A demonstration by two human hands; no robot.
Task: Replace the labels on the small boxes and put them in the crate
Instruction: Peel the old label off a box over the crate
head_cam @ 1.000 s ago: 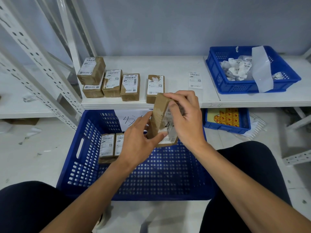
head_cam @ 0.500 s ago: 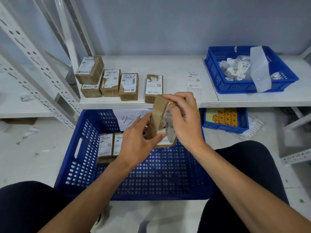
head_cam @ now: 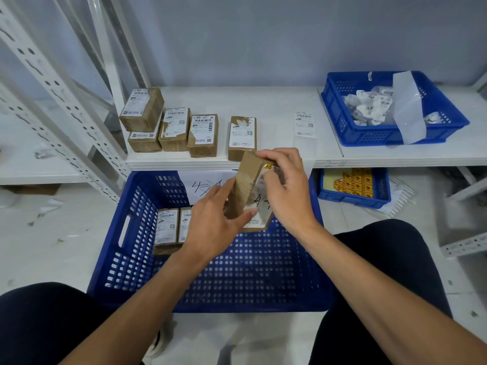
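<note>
Fingers (head_cam: 221, 188) of the left hand (head_cam: 210, 227) grip the small box (head_cam: 246, 185) low down, tilted, while the right hand (head_cam: 287, 191) pinches its top end, thumb on the label (head_cam: 259, 206). Blue crate (head_cam: 237, 285) sits pretty much right under the fingers, with two labelled boxes (head_cam: 168, 230) in it just left of them. More boxes (head_cam: 203, 134) sit on the shelf (head_cam: 263, 101) beyond.

A stockroom: white slotted-steel shelving (head_cam: 60, 101), labelled parcels (head_cam: 203, 134), blue plastic crates (head_cam: 126, 259).
</note>
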